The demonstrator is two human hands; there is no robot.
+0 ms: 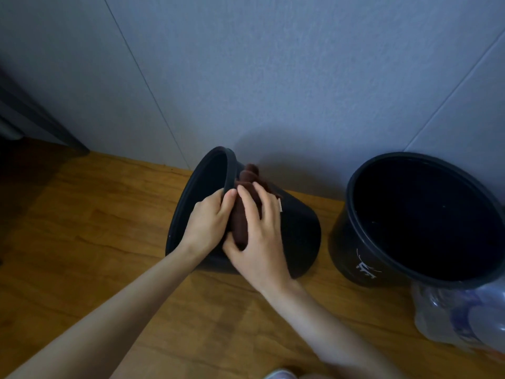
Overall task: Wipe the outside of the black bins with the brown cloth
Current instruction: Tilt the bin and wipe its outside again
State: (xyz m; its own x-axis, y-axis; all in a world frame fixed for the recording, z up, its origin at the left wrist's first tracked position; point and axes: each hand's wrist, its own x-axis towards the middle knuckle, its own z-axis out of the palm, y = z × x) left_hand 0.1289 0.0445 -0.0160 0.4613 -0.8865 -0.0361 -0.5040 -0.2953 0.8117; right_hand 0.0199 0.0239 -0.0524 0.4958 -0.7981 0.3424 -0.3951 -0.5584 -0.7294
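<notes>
Tilting on its near lower edge, the tilted black plastic bin point(297, 231) rests on the brown wood-grain floor point(109, 228), mouth turned left and base toward the right, close to the grey-blue wall point(273, 77). The left hand point(210, 222) grips the rolled rim, its fingers hooked over the lip and the thumb on the outside. The right hand point(259, 242) holds the brown cloth point(247, 176) against the outer wall just below the rim. The cloth is bunched into a ridge between thumb and forefinger, and the other fingers lie spread over it.

Assessment of handling: the bin appears light, since one hand keeps it tipped. Its wall looks smooth and stiff, likely slippery. The rim is the sound place to hold it, and turning it by the rim would bring unwiped wall under the cloth. The cloth is soft and limp, and a pale tag point(280, 206) shows at its right edge. It should be pressed flat, not dragged by a corner.

Containers: the interior of the tilted bin is dark and no contents are visible. The upright black plastic bin point(352, 255) stands well to the right, with a white mark point(366, 268) on its wall. Its inside is dark, and only a few pale specks can be made out. Clear plastic bottles point(459, 318) lie bundled just near of it.
</notes>
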